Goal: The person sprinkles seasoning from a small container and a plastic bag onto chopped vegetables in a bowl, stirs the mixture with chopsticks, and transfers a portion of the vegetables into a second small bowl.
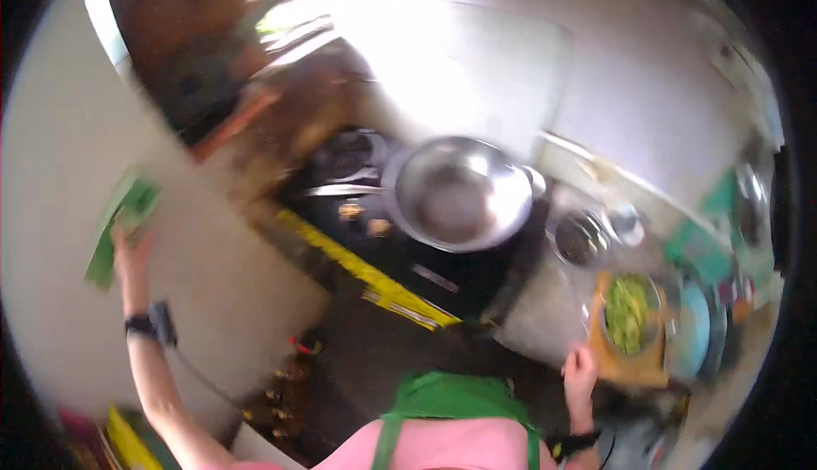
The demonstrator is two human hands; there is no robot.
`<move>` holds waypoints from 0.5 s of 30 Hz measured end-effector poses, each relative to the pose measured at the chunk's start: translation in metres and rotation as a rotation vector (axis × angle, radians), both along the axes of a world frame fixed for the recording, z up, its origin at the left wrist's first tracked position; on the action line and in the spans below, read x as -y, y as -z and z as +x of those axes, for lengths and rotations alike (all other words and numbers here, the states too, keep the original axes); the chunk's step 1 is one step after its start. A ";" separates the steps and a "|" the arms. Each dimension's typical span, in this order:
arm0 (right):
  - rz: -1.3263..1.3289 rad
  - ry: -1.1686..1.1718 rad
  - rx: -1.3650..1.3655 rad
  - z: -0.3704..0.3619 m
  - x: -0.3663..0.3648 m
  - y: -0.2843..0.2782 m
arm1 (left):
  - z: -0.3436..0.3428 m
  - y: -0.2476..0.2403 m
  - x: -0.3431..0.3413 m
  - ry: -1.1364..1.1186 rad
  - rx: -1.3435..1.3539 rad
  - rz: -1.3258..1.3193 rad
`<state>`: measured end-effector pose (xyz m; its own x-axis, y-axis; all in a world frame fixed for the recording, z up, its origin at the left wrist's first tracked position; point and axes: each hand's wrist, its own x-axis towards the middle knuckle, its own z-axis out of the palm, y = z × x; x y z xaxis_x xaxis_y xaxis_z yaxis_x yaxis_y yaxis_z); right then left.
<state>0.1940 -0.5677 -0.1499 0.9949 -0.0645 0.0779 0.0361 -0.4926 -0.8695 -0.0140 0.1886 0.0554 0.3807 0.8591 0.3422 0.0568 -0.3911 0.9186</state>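
On the far left, in front of the pale wall, my left hand (132,253) is stretched out with its fingers closed at a flat green thing (106,244). Blur hides what kind of thing it is; a paler patch shows near its upper end. My right hand (580,369) is low at the right, beside the wooden cutting board (651,366), its fingers curled in and nothing visible in them. A steel wok (459,197) with nothing visible inside sits on the black gas stove (408,274), its long handle pointing left.
A bowl of chopped green vegetable (628,317) stands on the cutting board. Behind it are a glass bowl with dark contents (580,238) and a small white container (625,223). Yellow tape (366,270) runs along the stove's front. A light blue round thing (688,329) stands at the right.
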 end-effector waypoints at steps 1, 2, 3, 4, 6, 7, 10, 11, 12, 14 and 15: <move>0.055 0.069 -0.051 0.000 0.016 0.002 | 0.011 -0.012 0.036 0.014 -0.103 0.077; 0.150 0.125 -0.063 0.001 0.030 -0.004 | 0.019 -0.014 0.079 0.018 -0.321 0.409; 0.015 0.107 0.117 0.016 0.052 0.004 | -0.016 0.006 0.053 0.060 -0.144 0.092; 0.213 0.184 0.041 0.025 0.060 -0.020 | -0.050 0.031 0.024 0.069 0.144 -0.260; 0.169 0.333 0.072 0.035 0.099 -0.021 | -0.026 0.061 0.073 -0.155 0.363 -0.619; 0.203 0.429 0.039 0.029 0.124 -0.027 | -0.003 0.087 0.104 -0.143 0.130 -0.597; 0.339 0.526 -0.043 0.052 0.185 -0.033 | -0.026 0.231 0.130 0.664 -0.259 -0.654; 0.409 0.607 -0.084 0.052 0.203 -0.028 | 0.040 0.256 0.207 0.618 -0.116 -0.808; 0.412 0.618 -0.092 0.061 0.216 -0.026 | 0.086 0.225 0.309 0.464 -0.221 -0.990; 0.570 0.559 -0.159 0.090 0.231 -0.026 | 0.133 0.220 0.407 0.606 -0.417 -1.199; 0.571 0.541 -0.172 0.104 0.239 -0.025 | 0.151 0.218 0.445 0.746 -0.431 -1.163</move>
